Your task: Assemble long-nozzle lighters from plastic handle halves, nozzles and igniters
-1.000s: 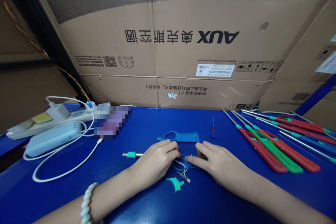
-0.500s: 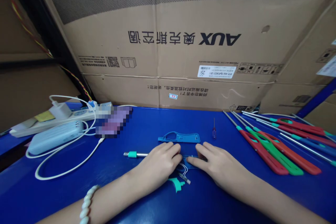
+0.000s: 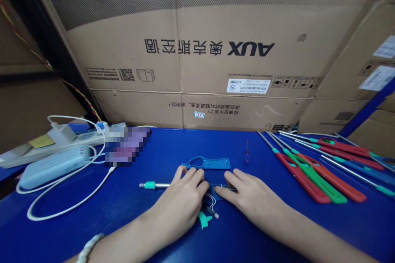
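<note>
An opened blue stick lighter [image 3: 217, 193] lies on the table, its metal tube [image 3: 162, 185] with a green collar pointing left. My left hand [image 3: 187, 197] is closed over its front part with fingers bent. At the rear of the handle, my right hand [image 3: 248, 191] grips with thumb and fingers. Both hands hide much of the handle. Thin white wires [image 3: 212, 201] curl out between them to a small dark part with a pale end [image 3: 212, 213]. A green trigger piece [image 3: 203, 220] lies just in front. Behind the hands is the loose blue half shell [image 3: 212, 163].
A small screwdriver [image 3: 247, 156] lies behind my right hand. Several red, green, orange and blue stick lighters [image 3: 327, 181] are spread at the right. A power bank [image 3: 54, 166], cables, a power strip [image 3: 88, 135] and a blurred phone [image 3: 129, 146] occupy the left. A cardboard box [image 3: 191, 16] stands behind.
The view has shifted slightly, moving the scene left. My left-hand fingers have spread a little over the lighter. My right hand keeps nearly the same place on the handle.
</note>
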Demonstrator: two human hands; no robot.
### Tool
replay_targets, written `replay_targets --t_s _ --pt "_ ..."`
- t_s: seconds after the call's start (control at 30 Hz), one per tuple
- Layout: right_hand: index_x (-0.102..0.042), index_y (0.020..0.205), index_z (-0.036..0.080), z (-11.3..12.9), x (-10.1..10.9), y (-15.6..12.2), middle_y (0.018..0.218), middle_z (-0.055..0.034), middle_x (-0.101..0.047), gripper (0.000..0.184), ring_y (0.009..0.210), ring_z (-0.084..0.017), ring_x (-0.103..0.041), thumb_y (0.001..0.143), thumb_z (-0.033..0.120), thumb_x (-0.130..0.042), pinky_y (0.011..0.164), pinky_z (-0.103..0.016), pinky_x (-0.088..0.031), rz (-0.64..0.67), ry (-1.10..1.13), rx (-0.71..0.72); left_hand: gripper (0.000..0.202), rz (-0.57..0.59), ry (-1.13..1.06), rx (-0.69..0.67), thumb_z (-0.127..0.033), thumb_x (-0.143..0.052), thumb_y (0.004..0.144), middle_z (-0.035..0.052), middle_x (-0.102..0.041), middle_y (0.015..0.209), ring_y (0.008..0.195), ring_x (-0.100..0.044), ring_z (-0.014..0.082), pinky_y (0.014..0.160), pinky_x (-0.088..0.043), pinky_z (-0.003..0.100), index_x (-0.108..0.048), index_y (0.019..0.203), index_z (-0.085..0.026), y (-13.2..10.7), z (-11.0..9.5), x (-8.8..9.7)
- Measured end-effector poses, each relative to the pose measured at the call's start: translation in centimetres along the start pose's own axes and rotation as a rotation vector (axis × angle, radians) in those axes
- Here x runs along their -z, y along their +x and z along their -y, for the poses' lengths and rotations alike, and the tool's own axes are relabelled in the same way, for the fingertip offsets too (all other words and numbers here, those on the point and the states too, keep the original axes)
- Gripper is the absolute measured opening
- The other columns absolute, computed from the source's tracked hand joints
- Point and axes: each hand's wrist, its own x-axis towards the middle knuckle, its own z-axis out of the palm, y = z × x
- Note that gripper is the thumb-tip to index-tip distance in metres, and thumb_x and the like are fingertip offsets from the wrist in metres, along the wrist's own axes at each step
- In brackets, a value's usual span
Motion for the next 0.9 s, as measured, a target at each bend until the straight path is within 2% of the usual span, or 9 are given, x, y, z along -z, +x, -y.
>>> replay_targets --t_s 0.13,0.27,0.53,0.9 --pt "-0.064 0.108 0.022 -0.1 -0.1 0.0 0.088 -0.0075 -0.061 0.024 0.076 -0.022 -0.056 0.085 0.013 -0.061 0.062 -0.033 -0.051 -0.003 -0.002 0.002 0.028 -0.055 -0.17 0.02 -0.004 -0.034 0.09 0.0055 -0.056 0.088 0.084 -0.049 0.0219 0.08 -0.034 0.039 -0.059 0.094 -0.016 0.1 1.0 0.3" --pt "-0.064 0.108 0.021 -0.1 -0.2 0.0 0.085 -0.0074 -0.06 0.023 0.074 -0.022 -0.056 0.088 0.012 -0.057 0.06 -0.032 -0.05 -0.014 -0.018 0.018 0.029 -0.133 -0.222 0.008 -0.004 -0.032 0.091 0.0049 -0.057 0.086 0.081 -0.048 0.0207 0.077 -0.033 0.037 -0.059 0.089 -0.017 0.0 1.3 0.2" --pt "-0.063 0.108 0.02 0.0 -0.4 0.0 0.086 -0.0079 -0.061 0.022 0.076 -0.022 -0.057 0.088 0.013 -0.057 0.062 -0.033 -0.05 -0.011 -0.016 0.016 0.028 -0.047 -0.166 -0.002 -0.001 -0.036 0.088 0.0065 -0.057 0.088 0.086 -0.048 0.0228 0.08 -0.034 0.038 -0.06 0.09 -0.015 0.2 0.8 0.2" --pt "-0.064 0.106 0.019 0.1 0.2 0.1 0.087 -0.0077 -0.061 0.025 0.075 -0.023 -0.058 0.082 0.014 -0.066 0.058 -0.032 -0.049 0.016 -0.017 0.004 0.028 -0.047 -0.14 0.034 -0.003 -0.036 0.088 0.007 -0.055 0.09 0.087 -0.047 0.0236 0.08 -0.035 0.039 -0.061 0.091 -0.015 0.1 0.5 0.0"
